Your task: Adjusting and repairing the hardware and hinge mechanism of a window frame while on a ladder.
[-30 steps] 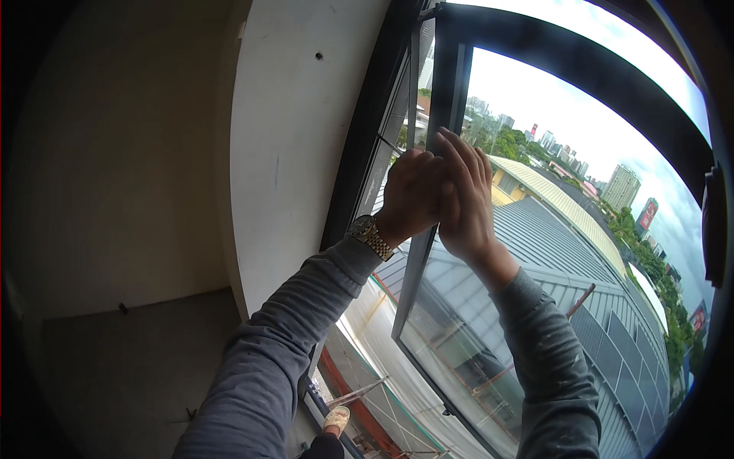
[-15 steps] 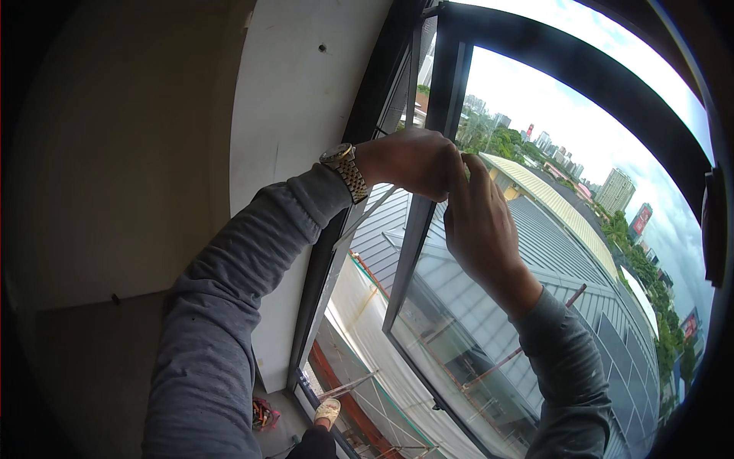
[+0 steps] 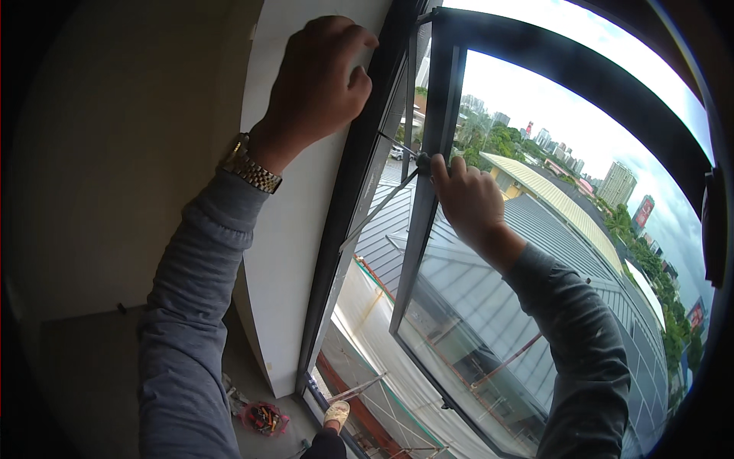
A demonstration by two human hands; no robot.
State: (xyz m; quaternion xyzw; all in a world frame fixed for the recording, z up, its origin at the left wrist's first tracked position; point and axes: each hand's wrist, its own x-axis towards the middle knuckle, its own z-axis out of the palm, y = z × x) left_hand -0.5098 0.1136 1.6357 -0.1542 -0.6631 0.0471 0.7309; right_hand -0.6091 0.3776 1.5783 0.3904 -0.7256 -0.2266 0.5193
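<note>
My right hand [image 3: 470, 199] is closed around the dark handle of what looks like a screwdriver [image 3: 423, 162], in front of the upright side of an open window sash [image 3: 419, 252]. A thin shaft runs from the handle leftward to the black window frame [image 3: 355, 153]. Just below the tool, a slim grey stay arm [image 3: 378, 210] slants between frame and sash. Higher up and to the left, my left hand [image 3: 321, 84] has its fingers curled beside the frame, in front of the pale wall. Whatever those fingers may hold is hidden. A metal watch is on the left wrist.
A pink bag of tools [image 3: 264, 418] lies on the grey floor, near my foot in a cream shoe [image 3: 336, 413]. Beyond the low window opening is a drop, with scaffold poles [image 3: 359, 386] and white sheeting [image 3: 355, 314]. Metal roofs [image 3: 535, 229] spread outside.
My left hand has left the right hand and moved up and left toward the wall. My right hand has shifted slightly down and left, and the dark handle now shows at its fingers.
</note>
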